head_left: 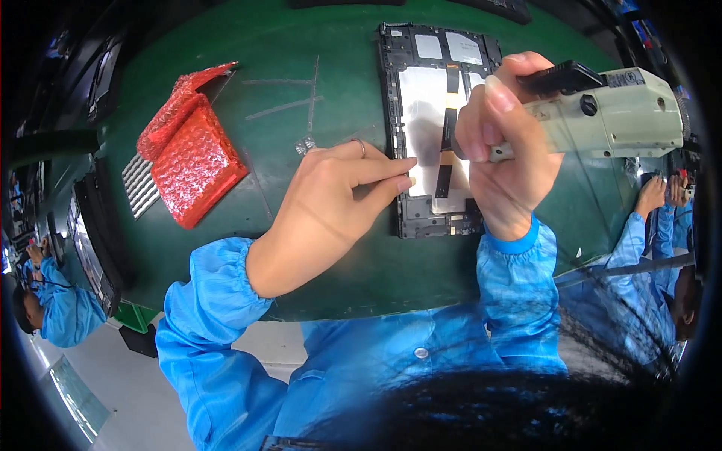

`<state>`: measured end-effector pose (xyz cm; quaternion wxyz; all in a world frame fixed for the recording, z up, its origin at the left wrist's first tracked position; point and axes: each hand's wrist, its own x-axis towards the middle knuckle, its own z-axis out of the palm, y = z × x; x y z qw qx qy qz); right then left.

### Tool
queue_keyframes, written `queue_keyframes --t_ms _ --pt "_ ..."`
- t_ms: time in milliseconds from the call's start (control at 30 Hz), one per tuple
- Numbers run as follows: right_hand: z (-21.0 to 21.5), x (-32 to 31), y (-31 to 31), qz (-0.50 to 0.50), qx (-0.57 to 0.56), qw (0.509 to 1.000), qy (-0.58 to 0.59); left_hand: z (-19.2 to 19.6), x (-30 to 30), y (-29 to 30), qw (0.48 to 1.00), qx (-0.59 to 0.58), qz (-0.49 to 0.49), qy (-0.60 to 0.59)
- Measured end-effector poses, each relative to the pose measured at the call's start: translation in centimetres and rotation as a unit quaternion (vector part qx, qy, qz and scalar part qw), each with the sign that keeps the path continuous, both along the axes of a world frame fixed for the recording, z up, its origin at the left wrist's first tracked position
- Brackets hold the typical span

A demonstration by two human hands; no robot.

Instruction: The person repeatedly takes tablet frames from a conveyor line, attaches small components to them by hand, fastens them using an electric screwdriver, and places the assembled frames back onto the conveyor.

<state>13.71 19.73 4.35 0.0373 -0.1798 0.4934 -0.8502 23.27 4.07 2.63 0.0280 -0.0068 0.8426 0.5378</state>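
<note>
An opened tablet frame (pixel 421 98), black-edged with a silvery inner plate and flat dark ribbon cables, lies on the green table mat (pixel 323 75). My left hand (pixel 338 199) rests flat on the mat, its fingertips pressing the frame's left edge, a ring on one finger. My right hand (pixel 504 143) grips a pale grey electric screwdriver (pixel 609 113) with a black lever, held over the frame's right side. Whether the bit touches the frame is hidden behind my fingers.
Red bubble-wrap pouches (pixel 192 146) lie on the mat at left, over a ribbed grey strip (pixel 139 188). Thin metal strips (pixel 308 105) sit near the mat's middle. Co-workers in blue smocks are at the far left (pixel 53 308) and the right edge (pixel 662 225).
</note>
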Motion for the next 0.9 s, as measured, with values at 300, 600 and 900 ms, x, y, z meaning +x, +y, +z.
queue_keyframes --t_ms 300,600,900 --pt "0.5 1.1 0.2 0.029 0.077 0.996 0.029 0.3 -0.3 -0.1 0.986 0.107 0.025 -0.123" --pt "0.3 2.6 -1.3 0.046 0.137 0.989 0.017 -2.1 -0.8 -1.2 0.961 0.241 -0.012 -0.138" --pt "0.4 2.3 -1.7 0.040 0.116 0.992 -0.008 -1.7 -1.7 -1.8 0.979 0.170 -0.037 -0.106"
